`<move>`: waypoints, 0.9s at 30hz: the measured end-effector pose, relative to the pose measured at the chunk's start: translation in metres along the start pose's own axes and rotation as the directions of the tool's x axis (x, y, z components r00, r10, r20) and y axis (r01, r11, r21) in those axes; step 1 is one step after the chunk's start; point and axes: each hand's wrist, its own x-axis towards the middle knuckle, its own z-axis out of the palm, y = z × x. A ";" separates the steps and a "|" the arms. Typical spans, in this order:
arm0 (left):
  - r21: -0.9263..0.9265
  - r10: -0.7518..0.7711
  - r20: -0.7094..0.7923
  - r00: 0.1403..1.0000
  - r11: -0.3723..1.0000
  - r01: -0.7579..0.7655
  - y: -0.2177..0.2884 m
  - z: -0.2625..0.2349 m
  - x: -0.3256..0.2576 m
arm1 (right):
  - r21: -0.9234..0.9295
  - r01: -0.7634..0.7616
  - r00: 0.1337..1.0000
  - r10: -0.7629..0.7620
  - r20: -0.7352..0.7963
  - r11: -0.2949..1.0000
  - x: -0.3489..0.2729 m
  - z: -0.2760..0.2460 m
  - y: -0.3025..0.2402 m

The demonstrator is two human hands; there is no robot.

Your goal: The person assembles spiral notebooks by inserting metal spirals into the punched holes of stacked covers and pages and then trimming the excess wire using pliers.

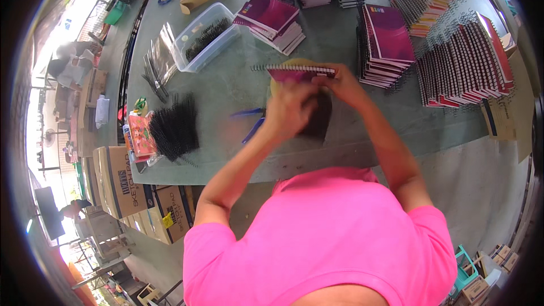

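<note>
My right hand [344, 83] grips the right end of a purple-covered notebook [290, 73], held on edge above the table. A black spiral coil [258, 68] runs along its upper edge and sticks out past the left end. Against the cover is my left hand [290, 107], its fingers smeared by motion, so their grip is unclear. Just left of that wrist lies a tool with blue handles [254, 126], its head hidden. Behind the notebook shows a yellowish round thing [276, 87], mostly covered. A dark patch [320, 118] lies beneath my hands.
Purple notebooks [385, 34] and coil-bound stacks [462, 65] stand on the right; a small pile [277, 37] lies ahead. On the left are a clear bin [226, 39] of black coils and a coil bundle [174, 127]. Cardboard boxes [113, 181] stand beside the table [221, 164].
</note>
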 end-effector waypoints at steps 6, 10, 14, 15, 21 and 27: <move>-0.007 0.170 -0.115 0.979 0.985 -0.172 0.002 0.010 -0.020 | 0.195 -0.032 0.997 0.046 -0.067 0.980 -0.003 0.014 -0.011; 0.299 0.313 -0.287 0.905 0.927 -0.226 0.014 -0.020 0.028 | 0.299 0.096 0.993 -0.072 -0.091 0.949 -0.005 0.013 -0.010; 0.303 0.278 -0.063 0.959 0.920 -0.247 0.005 -0.023 0.040 | 0.169 -0.009 0.988 0.035 -0.149 0.985 -0.008 0.013 -0.008; 0.261 0.235 -0.013 0.972 0.939 -0.224 0.006 -0.024 0.042 | 0.129 -0.067 0.983 0.087 -0.160 0.989 -0.009 0.010 -0.003; 0.097 0.222 0.077 0.972 0.969 -0.228 0.001 -0.015 0.055 | 0.101 0.026 0.982 -0.007 -0.191 0.995 -0.015 0.005 0.010; 0.031 0.240 0.004 0.971 0.970 -0.240 0.012 -0.007 0.064 | -0.309 -0.047 0.973 -0.027 -0.231 0.950 -0.019 0.002 0.006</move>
